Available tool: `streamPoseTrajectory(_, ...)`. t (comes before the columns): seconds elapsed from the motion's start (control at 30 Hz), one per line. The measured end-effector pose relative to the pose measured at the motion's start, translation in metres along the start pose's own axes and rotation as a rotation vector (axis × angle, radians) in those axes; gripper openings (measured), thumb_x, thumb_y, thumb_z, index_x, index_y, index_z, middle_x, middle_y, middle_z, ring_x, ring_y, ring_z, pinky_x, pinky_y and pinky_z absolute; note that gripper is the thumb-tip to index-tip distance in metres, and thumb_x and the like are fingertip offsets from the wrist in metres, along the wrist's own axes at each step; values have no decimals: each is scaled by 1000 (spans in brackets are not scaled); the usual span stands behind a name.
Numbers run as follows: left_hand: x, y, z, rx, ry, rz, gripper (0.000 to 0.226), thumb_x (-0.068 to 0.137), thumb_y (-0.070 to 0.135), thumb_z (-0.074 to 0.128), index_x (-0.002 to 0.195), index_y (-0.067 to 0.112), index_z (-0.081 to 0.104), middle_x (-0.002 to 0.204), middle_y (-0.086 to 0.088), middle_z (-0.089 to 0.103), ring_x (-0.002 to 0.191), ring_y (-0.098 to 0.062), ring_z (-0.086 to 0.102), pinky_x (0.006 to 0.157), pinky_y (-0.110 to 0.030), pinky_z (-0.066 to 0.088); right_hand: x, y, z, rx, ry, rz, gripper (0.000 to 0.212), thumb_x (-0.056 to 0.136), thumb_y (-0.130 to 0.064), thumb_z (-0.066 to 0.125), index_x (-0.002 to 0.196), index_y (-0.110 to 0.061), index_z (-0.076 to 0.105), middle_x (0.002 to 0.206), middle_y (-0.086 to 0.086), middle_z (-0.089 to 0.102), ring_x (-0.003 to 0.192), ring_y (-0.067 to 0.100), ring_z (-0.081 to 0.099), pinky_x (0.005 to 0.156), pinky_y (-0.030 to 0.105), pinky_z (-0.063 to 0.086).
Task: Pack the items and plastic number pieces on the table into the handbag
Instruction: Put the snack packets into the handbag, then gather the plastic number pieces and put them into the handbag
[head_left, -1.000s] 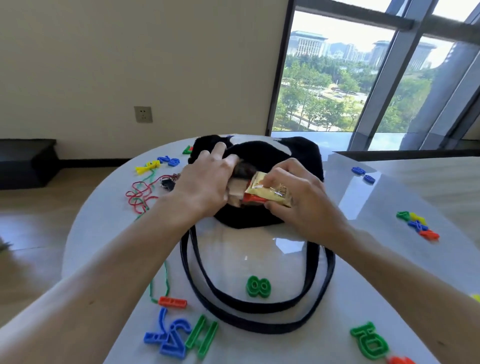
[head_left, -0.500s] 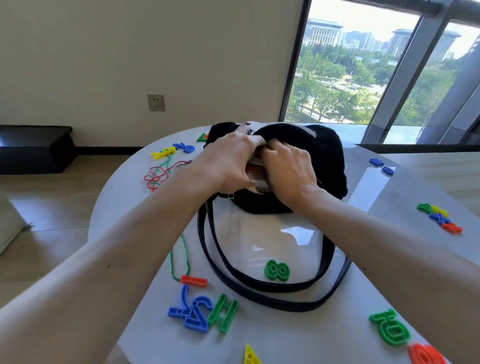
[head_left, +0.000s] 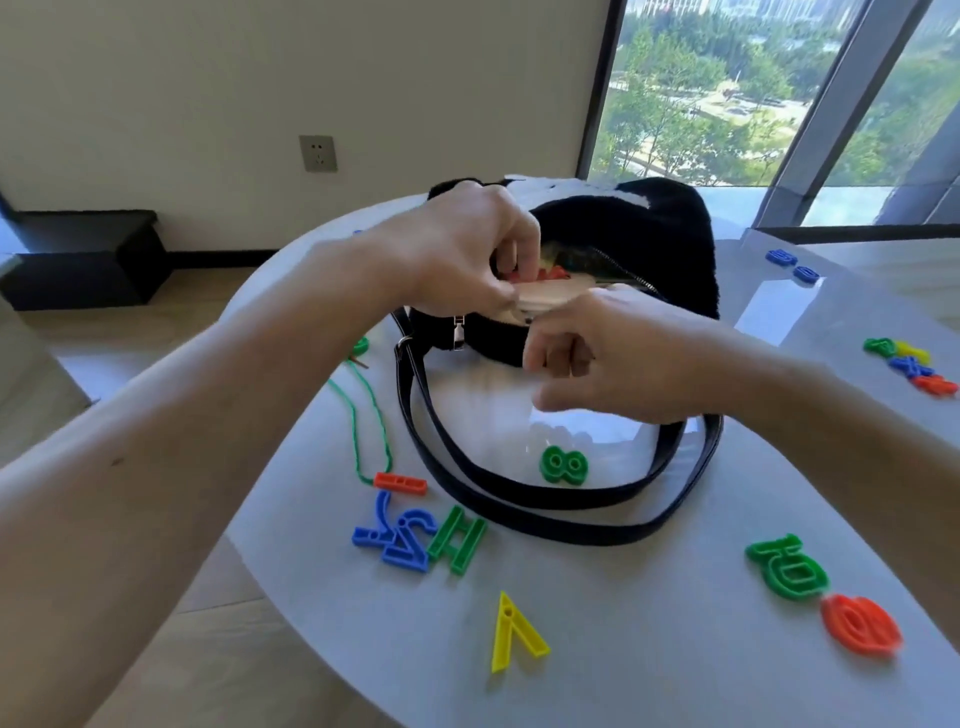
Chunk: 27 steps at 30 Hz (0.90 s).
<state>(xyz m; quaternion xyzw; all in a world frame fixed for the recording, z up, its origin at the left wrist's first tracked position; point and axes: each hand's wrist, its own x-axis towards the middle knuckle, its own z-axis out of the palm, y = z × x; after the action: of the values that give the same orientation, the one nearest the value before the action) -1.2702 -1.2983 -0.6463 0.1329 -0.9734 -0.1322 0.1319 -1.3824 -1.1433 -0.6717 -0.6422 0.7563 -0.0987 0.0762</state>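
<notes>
The black fuzzy handbag (head_left: 649, 249) sits at the far middle of the white bench (head_left: 649, 665), its zip open and a red-and-green packet (head_left: 553, 271) showing inside. Your left grip (head_left: 467, 254) curls into the mouth and holds the near rim. Your right grip (head_left: 587, 353) is curled just in front, thumb and forefinger pinching that same rim. The straps (head_left: 519, 499) loop toward you around a green 8 (head_left: 563, 465). Nearer lie blue pieces (head_left: 395, 535), a green H (head_left: 457, 538) and a yellow piece (head_left: 511, 639).
</notes>
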Motion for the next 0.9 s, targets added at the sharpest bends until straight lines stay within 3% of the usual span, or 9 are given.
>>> streamPoseTrajectory(0.07, 0, 6, 0, -14, -79, -2, 10, 80, 18, 71, 84, 27, 69, 75, 9, 62, 57, -1, 52, 58, -22, 38, -13, -8, 2, -20, -181, -15, 25, 78, -49, 76, 97, -37, 63, 86, -15, 63, 80, -1, 58, 74, 29, 53)
streamPoseTrajectory(0.2, 0, 12, 5, 43, -168, -47, 7, 81, 19, 72, 82, 25, 69, 74, 8, 64, 66, -9, 58, 60, -25, 41, -24, -13, 15, -116, -244, -73, 21, 82, -43, 72, 96, -40, 57, 92, -14, 59, 90, 1, 49, 83, 40, 53)
streamPoseTrajectory(0.37, -14, 5, -9, 150, -256, -150, 4, 83, 26, 72, 85, 26, 68, 79, 7, 67, 70, -15, 61, 58, -27, 45, -32, -13, 13, -72, -121, -110, 17, 85, -36, 68, 102, -37, 62, 89, -16, 58, 87, 3, 53, 80, 34, 51)
streamPoseTrajectory(0.47, -38, 0, -28, 245, -376, -216, 7, 83, 24, 72, 81, 25, 65, 80, 3, 68, 68, -19, 63, 59, -33, 52, -48, -28, 1, 117, 28, -151, 25, 82, -38, 68, 105, -42, 61, 88, -16, 60, 84, 4, 58, 67, 22, 48)
streamPoseTrajectory(0.57, -71, 8, -38, 291, -553, -219, 23, 73, 37, 80, 87, 33, 62, 86, 12, 64, 76, -12, 63, 66, -31, 52, -72, -50, -3, 178, -90, -181, 45, 75, -50, 64, 116, -56, 48, 98, -21, 59, 90, 1, 58, 65, 22, 50)
streamPoseTrajectory(0.63, -91, 16, -32, 283, -701, -218, 52, 55, 59, 81, 97, 41, 58, 93, 18, 57, 83, -7, 61, 74, -31, 53, -85, -62, 2, 104, -195, -194, 53, 75, -57, 58, 122, -63, 35, 107, -31, 51, 96, -5, 52, 64, 22, 49)
streamPoseTrajectory(0.73, -113, 16, -8, 358, -783, -168, 88, 30, 81, 62, 109, 44, 50, 101, 20, 49, 81, -1, 55, 78, -35, 55, -94, -71, 12, 1, -271, -199, 58, 77, -62, 49, 125, -65, 17, 116, -41, 33, 102, -15, 37, 67, 19, 42)
streamPoseTrajectory(0.83, -123, 14, 8, 401, -718, -137, 85, 32, 82, 59, 106, 41, 46, 98, 19, 44, 75, 0, 51, 73, -36, 53, -98, -77, 21, 7, -289, -162, 55, 86, -57, 52, 127, -59, 15, 102, -24, 45, 90, -2, 44, 77, 21, 44)
streamPoseTrajectory(0.9, -124, 18, 11, 393, -659, -125, 80, 36, 82, 57, 103, 40, 46, 97, 19, 44, 74, 1, 49, 72, -35, 52, -100, -81, 26, -5, -293, -144, 53, 89, -53, 53, 127, -56, 15, 93, -21, 42, 84, 4, 44, 83, 28, 46)
